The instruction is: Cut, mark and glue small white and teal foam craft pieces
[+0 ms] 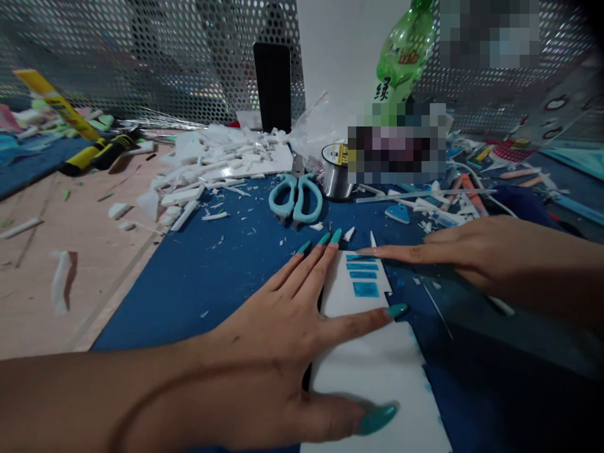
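My left hand (292, 321) lies flat with fingers spread, pressing on a narrow white board (368, 358). Its long nails are teal. Near the board's far end are several blue rectangles (366, 289); whether they are painted on, set in or cut through, I cannot tell. From the right reaches my right hand (472, 251), index finger stretched out and its tip at the farthest rectangle. The other fingers are folded and partly hidden; no object shows in them. Small white scraps (349, 234) lie just beyond the board.
On the blue mat (189, 296) lie light-blue scissors (296, 198) beside a spool of clear line (337, 173). White offcuts (226, 151) pile up behind. A black phone (274, 88) and a green bottle (401, 63) stand farther back. Yellow-black tools (89, 154) lie left; loose strips clutter the right.
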A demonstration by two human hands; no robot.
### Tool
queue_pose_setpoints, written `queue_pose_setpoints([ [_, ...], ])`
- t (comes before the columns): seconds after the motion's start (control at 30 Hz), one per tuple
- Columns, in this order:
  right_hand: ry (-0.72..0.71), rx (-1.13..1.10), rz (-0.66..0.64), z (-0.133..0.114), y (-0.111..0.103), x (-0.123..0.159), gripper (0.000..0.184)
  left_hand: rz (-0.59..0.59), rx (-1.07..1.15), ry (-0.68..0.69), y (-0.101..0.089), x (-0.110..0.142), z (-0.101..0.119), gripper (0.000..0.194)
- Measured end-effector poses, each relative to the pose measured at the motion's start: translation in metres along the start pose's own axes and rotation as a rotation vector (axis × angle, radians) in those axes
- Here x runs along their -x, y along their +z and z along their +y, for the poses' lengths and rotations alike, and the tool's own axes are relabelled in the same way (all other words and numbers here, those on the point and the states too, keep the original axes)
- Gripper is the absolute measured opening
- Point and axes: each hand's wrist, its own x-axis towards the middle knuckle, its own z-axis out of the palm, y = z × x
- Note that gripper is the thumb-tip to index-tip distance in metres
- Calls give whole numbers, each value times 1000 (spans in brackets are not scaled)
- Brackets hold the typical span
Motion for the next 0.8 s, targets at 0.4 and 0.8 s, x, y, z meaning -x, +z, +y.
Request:
queue_pose_setpoints([
  [0.4, 67, 25, -177, -5, -13, -6, 54, -31, -36, -9, 0, 0, -1, 76],
  [0.8, 57, 118, -169, -4, -12, -6, 67, 9, -51, 12, 2, -1, -2, 76],
])
